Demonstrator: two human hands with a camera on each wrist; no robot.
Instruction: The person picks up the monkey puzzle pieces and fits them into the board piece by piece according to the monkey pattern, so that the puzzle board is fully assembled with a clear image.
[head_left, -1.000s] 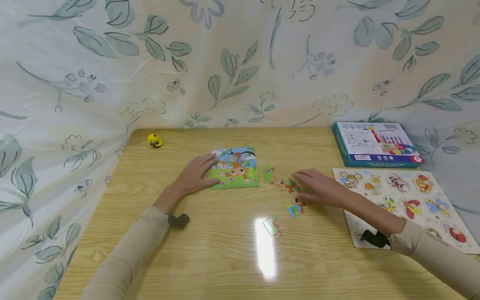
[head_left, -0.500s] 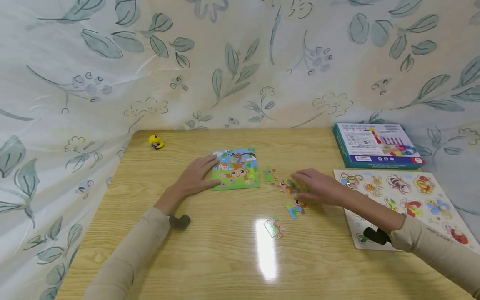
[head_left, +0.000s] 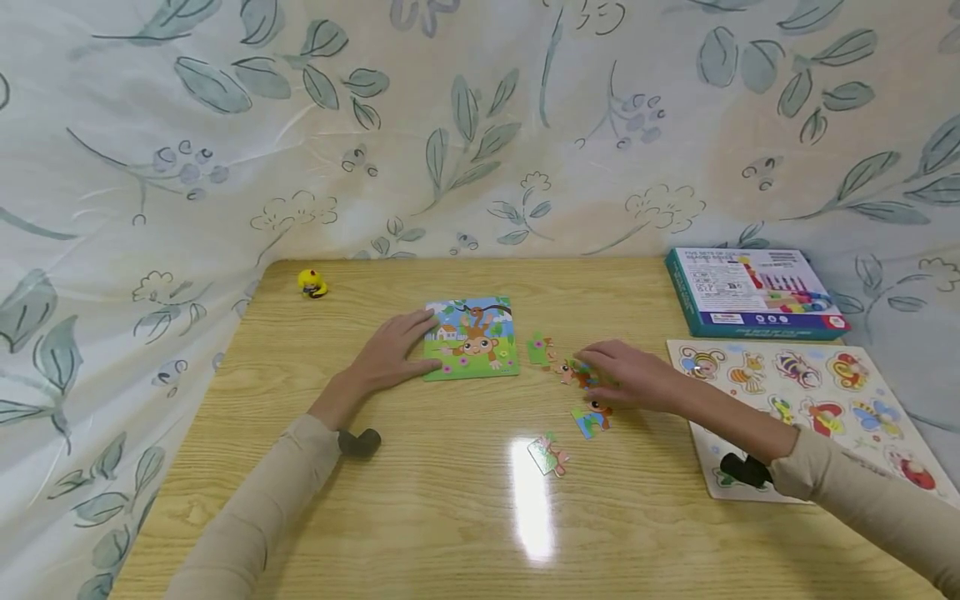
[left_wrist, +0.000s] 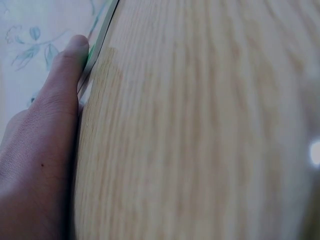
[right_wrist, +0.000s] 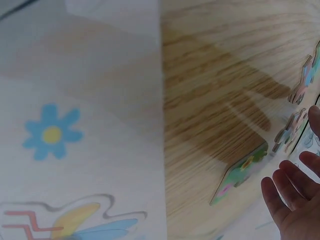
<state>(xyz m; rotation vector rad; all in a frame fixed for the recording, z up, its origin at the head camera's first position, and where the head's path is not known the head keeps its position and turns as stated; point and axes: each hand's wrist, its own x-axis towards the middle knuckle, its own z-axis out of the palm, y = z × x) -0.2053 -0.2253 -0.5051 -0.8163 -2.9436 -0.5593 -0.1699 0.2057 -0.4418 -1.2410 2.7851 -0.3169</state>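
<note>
A square monkey-picture puzzle board lies flat near the middle of the table. My left hand rests at its left side with fingers extended onto the edge. In the left wrist view, the thumb of that hand lies against the board's edge. My right hand is over loose jigsaw pieces, fingers slightly bent and apart, partly covering a monkey piece. A green flowered piece shows below the fingers in the right wrist view. Other pieces are a green one, a blue-green one and a pink-green one.
At the right lies a white insect-picture puzzle board, partly under the right forearm. Behind it sits a teal-sided box. A small yellow-haired figurine stands at the back left. Floral cloth hangs behind the table.
My right hand has shifted slightly left over the loose pieces. My left hand has stayed at the monkey board's edge, and the head view has tilted a little.
</note>
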